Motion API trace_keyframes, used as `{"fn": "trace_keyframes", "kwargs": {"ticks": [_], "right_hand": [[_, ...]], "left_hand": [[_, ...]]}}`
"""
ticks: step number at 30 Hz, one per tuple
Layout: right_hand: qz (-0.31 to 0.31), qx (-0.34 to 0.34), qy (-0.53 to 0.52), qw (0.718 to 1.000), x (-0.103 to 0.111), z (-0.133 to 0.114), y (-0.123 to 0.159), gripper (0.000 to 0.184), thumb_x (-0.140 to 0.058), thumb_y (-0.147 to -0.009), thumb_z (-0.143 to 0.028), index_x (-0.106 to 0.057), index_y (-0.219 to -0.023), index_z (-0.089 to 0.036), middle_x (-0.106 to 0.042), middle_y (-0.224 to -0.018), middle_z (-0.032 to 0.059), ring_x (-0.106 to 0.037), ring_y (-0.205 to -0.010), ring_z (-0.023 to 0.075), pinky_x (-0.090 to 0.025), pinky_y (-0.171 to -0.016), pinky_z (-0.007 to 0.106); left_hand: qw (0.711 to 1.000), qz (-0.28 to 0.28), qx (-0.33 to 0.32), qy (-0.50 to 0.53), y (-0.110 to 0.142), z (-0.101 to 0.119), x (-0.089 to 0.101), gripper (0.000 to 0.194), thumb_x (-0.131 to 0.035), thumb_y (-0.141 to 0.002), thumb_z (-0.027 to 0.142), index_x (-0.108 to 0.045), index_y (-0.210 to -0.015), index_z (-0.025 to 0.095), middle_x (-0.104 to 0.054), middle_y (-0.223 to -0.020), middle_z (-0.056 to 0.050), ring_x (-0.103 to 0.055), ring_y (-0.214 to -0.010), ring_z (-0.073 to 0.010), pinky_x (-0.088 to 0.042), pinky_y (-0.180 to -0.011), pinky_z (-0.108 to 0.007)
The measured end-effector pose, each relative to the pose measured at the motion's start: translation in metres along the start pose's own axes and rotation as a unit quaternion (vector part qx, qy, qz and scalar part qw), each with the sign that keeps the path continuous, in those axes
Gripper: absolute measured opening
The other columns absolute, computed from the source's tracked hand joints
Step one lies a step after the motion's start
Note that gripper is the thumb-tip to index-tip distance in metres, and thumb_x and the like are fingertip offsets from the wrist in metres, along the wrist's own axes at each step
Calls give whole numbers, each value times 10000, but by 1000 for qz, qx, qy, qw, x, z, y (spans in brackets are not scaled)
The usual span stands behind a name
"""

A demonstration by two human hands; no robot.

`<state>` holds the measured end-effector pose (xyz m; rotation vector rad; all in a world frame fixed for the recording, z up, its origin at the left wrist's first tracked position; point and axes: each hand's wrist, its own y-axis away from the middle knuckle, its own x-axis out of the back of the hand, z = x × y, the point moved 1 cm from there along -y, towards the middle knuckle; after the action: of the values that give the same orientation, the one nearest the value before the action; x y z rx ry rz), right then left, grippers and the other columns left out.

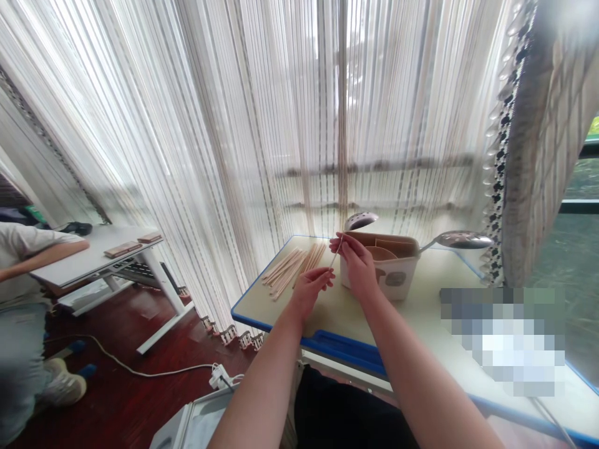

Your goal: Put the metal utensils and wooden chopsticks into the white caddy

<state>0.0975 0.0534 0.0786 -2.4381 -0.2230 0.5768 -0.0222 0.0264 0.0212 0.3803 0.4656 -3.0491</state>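
My left hand (312, 288) pinches the lower end of a thin chopstick (336, 252). My right hand (356, 257) grips the same stick near its upper end, so it slants between the two hands above the table. To the left, several light wooden chopsticks (286, 269) lie in two loose bunches. Right behind my right hand stands a white utensil holder (406, 277) with a brown divided inside. One slotted skimmer (362, 220) sticks up at its back, and another skimmer (461, 239) leans out over its right side.
The pale table (262, 307) has a blue edge and a blue tray groove (344, 350) in front. A blurred-out patch (510, 346) covers its right part. Sheer curtains (262, 125) hang behind. At left, a person (28, 262) sits by a white desk (93, 249); a cable (154, 374) crosses the floor.
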Motion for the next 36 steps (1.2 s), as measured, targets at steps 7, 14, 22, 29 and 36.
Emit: {"fn": "trace_keyframes", "kwargs": {"ticks": [7, 14, 22, 29, 36], "right_hand": [[15, 25, 93, 995, 4, -7, 0, 294, -573, -783, -346, -629, -1024, -187, -676, -905, 70, -622, -833, 182, -478, -828, 387], [23, 30, 164, 986, 5, -9, -2, 291, -519, -816, -357, -620, -1024, -180, -676, -880, 65, -627, -805, 173, -487, -803, 355], [5, 21, 140, 990, 4, -20, -4, 249, -513, -813, -346, -626, -949, -171, -677, -858, 63, -626, -804, 170, -477, -805, 346], [12, 32, 147, 989, 10, -79, -21, 260, -502, -821, -353, -609, -977, -174, -680, -922, 74, -634, -863, 182, -483, -816, 342], [17, 100, 301, 948, 49, -149, -48, 239, -477, -836, -360, -636, -948, -220, -692, -872, 44, -643, -823, 188, -492, -758, 331]], "left_hand": [[999, 24, 3, -29, 1, 0, -1, 338, -697, -662, 337, -678, -923, 124, -686, -814, -95, -615, -762, -159, -419, -677, -263], [996, 27, 3, -82, -1, 5, -2, 382, -690, -662, 364, -682, -963, 129, -695, -866, -106, -607, -749, -155, -432, -660, -265], [961, 74, -108, -242, 10, 5, -6, 350, -526, -813, 376, -633, -1049, 140, -683, -916, -98, -624, -745, -163, -483, -705, -317], [819, 86, -316, -470, 4, 47, -48, 271, -452, -869, 283, -620, -1067, 208, -650, -1018, -74, -585, -946, -189, -446, -869, -356], [764, -25, -371, -527, -34, 86, -107, 263, -464, -859, 294, -640, -1040, 219, -659, -918, -66, -560, -883, -187, -426, -838, -341]]}}
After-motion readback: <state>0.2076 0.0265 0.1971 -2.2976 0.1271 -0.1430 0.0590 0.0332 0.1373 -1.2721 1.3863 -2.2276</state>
